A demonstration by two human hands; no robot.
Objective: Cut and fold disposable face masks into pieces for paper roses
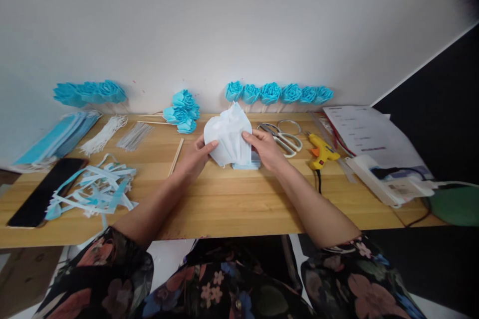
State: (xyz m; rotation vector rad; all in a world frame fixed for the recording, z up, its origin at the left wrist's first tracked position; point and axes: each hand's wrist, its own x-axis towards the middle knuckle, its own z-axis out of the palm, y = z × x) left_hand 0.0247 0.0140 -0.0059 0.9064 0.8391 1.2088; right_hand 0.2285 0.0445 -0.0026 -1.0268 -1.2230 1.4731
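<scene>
Both hands hold up a pale blue-white sheet of mask fabric (228, 134) above the middle of the wooden table (224, 199). My left hand (196, 157) pinches its left edge with thumb on top. My right hand (266, 148) grips its right edge, fingers curled. Under the sheet a small stack of blue fabric pieces (250, 163) lies on the table. A thin wooden stick (175, 156) lies just left of my left hand.
Blue fabric roses (279, 92) line the wall, with more roses at the left (90, 92) and a bunch of roses in the centre (182, 111). Scissors (282, 138), a yellow glue gun (322, 152), papers (368, 134) and a power strip (389, 184) lie right. Face masks (60, 138), ear loops (103, 135), fabric scraps (97, 188) and a phone (43, 192) lie left.
</scene>
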